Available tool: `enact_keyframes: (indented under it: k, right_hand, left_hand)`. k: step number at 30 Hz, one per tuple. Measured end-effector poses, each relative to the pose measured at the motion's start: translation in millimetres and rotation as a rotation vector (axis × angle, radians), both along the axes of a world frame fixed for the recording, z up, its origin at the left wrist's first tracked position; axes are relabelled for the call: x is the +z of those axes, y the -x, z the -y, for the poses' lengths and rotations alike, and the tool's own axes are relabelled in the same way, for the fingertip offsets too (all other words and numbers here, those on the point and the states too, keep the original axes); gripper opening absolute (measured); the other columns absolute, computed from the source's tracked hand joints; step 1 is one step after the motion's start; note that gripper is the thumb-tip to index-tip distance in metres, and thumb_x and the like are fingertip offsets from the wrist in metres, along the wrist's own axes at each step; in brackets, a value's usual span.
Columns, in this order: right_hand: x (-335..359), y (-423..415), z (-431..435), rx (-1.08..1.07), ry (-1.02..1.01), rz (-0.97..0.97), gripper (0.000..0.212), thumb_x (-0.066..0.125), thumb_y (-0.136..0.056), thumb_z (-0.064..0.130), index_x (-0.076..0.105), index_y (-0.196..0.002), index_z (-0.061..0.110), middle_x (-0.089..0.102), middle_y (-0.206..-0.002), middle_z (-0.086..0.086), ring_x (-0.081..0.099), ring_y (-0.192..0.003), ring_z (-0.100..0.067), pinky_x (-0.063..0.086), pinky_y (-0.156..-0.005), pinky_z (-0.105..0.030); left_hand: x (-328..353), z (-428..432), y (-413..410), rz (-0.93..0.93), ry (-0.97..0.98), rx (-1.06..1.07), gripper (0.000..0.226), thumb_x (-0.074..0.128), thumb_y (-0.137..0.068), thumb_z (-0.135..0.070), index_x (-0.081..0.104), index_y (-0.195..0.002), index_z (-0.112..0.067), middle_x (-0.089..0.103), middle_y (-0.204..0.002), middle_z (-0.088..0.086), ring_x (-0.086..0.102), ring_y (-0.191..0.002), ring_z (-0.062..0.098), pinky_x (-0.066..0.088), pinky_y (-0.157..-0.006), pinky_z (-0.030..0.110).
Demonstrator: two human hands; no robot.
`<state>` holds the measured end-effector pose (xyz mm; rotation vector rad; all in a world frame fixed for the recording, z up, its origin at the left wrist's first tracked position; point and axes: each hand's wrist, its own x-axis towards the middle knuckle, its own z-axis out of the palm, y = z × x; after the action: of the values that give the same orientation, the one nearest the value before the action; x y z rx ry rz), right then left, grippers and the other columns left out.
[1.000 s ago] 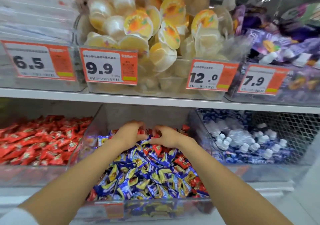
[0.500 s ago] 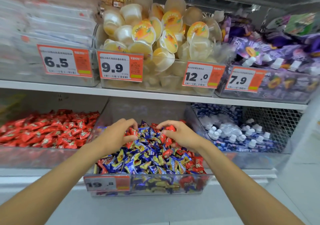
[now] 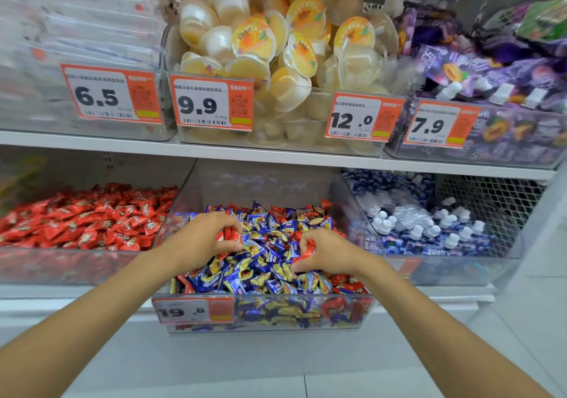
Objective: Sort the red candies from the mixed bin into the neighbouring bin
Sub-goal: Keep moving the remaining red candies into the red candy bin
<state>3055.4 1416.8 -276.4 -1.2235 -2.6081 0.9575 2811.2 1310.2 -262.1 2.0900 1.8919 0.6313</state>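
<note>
Over the mixed bin point(image 3: 306, 310), the left hand point(image 3: 208, 238) and right hand point(image 3: 328, 253) each clutch red candies point(image 3: 229, 235) in curled fingers, with the red-candy bin point(image 3: 76, 264) just leftward of the left hand, the nearer one.

the left forearm point(image 3: 101, 314) and right forearm point(image 3: 429, 321), both bare, stretched forward from the lower corners and converged toward the middle. the left hand point(image 3: 205, 238) lay palm-down, its fingers point(image 3: 227, 222) curled over the thumb, pinching red candies point(image 3: 228, 235). the right hand point(image 3: 329, 253) sat slightly lower and nearer, knuckles up, its fingers bent inward toward the left, gripping a red candy too. the hands were near each other but apart.
</note>
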Motion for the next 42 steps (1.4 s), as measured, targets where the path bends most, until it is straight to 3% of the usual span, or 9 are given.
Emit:
enact_keyframes:
  k: [6, 13, 17, 21, 25, 28, 31, 33, 42]
  right_hand:
    - [22, -3, 3, -0.084, 0.075, -0.285, 0.011, 0.067, -0.088, 0.021, 0.058, -0.086, 0.016, 0.059, -0.075, -0.001, 0.054, -0.061, -0.01, 0.046, -0.06, -0.027]
    - [39, 16, 26, -0.069, 0.104, -0.336, 0.022, 0.062, -0.092, 0.032, 0.059, -0.088, 0.01, 0.056, -0.063, 0.002, 0.048, -0.052, -0.009, 0.04, -0.048, -0.021]
    - [55, 50, 48, -0.003, 0.124, -0.443, 0.016, 0.067, -0.089, 0.021, 0.054, -0.085, 0.013, 0.056, -0.058, 0.002, 0.044, -0.042, -0.004, 0.035, -0.04, -0.016]
    - [73, 126, 67, 0.136, 0.001, -0.503, 0.014, 0.073, -0.084, 0.019, 0.059, -0.083, 0.018, 0.05, -0.065, 0.008, 0.041, -0.051, -0.001, 0.036, -0.051, -0.014]
    - [70, 219, 64, 0.218, -0.146, -0.407, 0.017, 0.076, -0.079, 0.028, 0.061, -0.085, 0.021, 0.056, -0.077, 0.001, 0.046, -0.065, -0.009, 0.039, -0.064, -0.027]
    - [64, 275, 62, 0.251, -0.225, -0.306, 0.032, 0.077, -0.078, 0.035, 0.063, -0.102, 0.018, 0.061, -0.086, 0.002, 0.054, -0.078, -0.013, 0.04, -0.072, -0.028]
    - [58, 295, 54, 0.303, -0.323, -0.087, 0.058, 0.074, -0.08, 0.039, 0.055, -0.129, 0.014, 0.06, -0.128, -0.005, 0.055, -0.117, -0.021, 0.042, -0.098, -0.03]
    - [55, 282, 48, 0.284, -0.347, -0.055, 0.05, 0.069, -0.085, 0.04, 0.058, -0.126, 0.016, 0.06, -0.129, -0.004, 0.054, -0.12, -0.022, 0.043, -0.1, -0.034]
    - [27, 1, 24, -0.211, -0.795, -0.175, 0.017, 0.067, -0.078, 0.02, 0.067, -0.094, 0.016, 0.06, -0.094, -0.004, 0.054, -0.094, -0.024, 0.039, -0.084, -0.035]
  left_hand:
    - [10, 4, -4, 0.103, -0.094, 0.047, 0.015, 0.063, -0.089, -0.029, 0.054, -0.1, -0.024, 0.039, -0.051, -0.004, 0.039, -0.044, 0.004, 0.032, -0.046, 0.017]
    - [14, 15, 2, 0.106, -0.154, 0.052, 0.024, 0.07, -0.08, -0.038, 0.057, -0.099, -0.031, 0.057, -0.092, -0.012, 0.048, -0.078, -0.001, 0.035, -0.066, 0.014]
    - [35, 40, 31, 0.16, -0.227, 0.106, 0.025, 0.075, -0.075, -0.034, 0.06, -0.095, -0.03, 0.056, -0.084, -0.018, 0.051, -0.073, -0.004, 0.036, -0.063, 0.012]
    - [41, 65, 99, 0.174, -0.307, 0.302, 0.027, 0.078, -0.074, -0.023, 0.055, -0.08, -0.038, 0.059, -0.077, -0.015, 0.053, -0.069, -0.004, 0.037, -0.063, 0.01]
    - [27, 69, 163, 0.153, -0.31, 0.541, 0.02, 0.076, -0.079, -0.024, 0.066, -0.094, -0.017, 0.063, -0.083, 0.0, 0.051, -0.068, 0.008, 0.034, -0.061, 0.02]
    - [17, 64, 201, 0.18, -0.273, 0.615, 0.041, 0.073, -0.076, -0.042, 0.066, -0.108, -0.018, 0.067, -0.095, 0.003, 0.062, -0.091, 0.021, 0.045, -0.076, 0.03]
    - [10, 64, 215, -0.038, 0.014, 0.676, 0.058, 0.063, -0.078, -0.06, 0.051, -0.131, -0.04, 0.046, -0.143, 0.002, 0.031, -0.137, 0.025, 0.028, -0.107, 0.042]
    - [6, 66, 213, -0.071, 0.081, 0.675, 0.055, 0.06, -0.082, -0.058, 0.045, -0.134, -0.045, 0.032, -0.153, -0.003, 0.019, -0.141, 0.024, 0.021, -0.11, 0.043]
    - [25, 37, 101, -0.074, -0.202, 0.295, 0.04, 0.061, -0.088, -0.04, 0.054, -0.128, -0.034, 0.053, -0.132, -0.01, 0.036, -0.13, 0.018, 0.031, -0.103, 0.04]
